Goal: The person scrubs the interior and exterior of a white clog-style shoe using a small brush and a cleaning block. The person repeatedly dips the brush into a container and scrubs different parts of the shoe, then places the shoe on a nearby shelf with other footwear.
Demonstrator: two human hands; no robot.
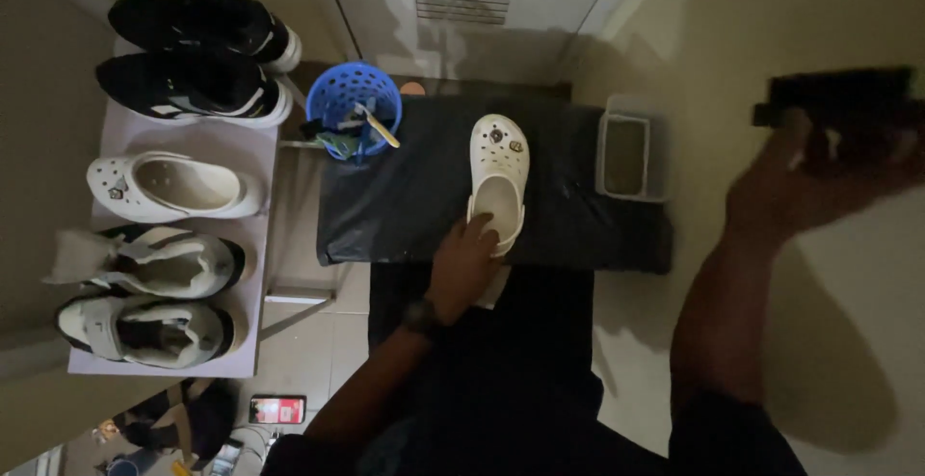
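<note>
A blue perforated basket (354, 100) stands at the far left corner of the black mat (414, 197), and a clear rectangular tub (633, 156) sits at the mat's right edge. A white clog (498, 175) lies in the middle of the mat, toe pointing far. The left hand (464, 262) rests its curled fingers on the clog's near heel rim. The right hand (800, 182), raised well to the right, is closed around a dark flat object (836, 98). On the left, a pale board (252, 245) carries more shoes.
</note>
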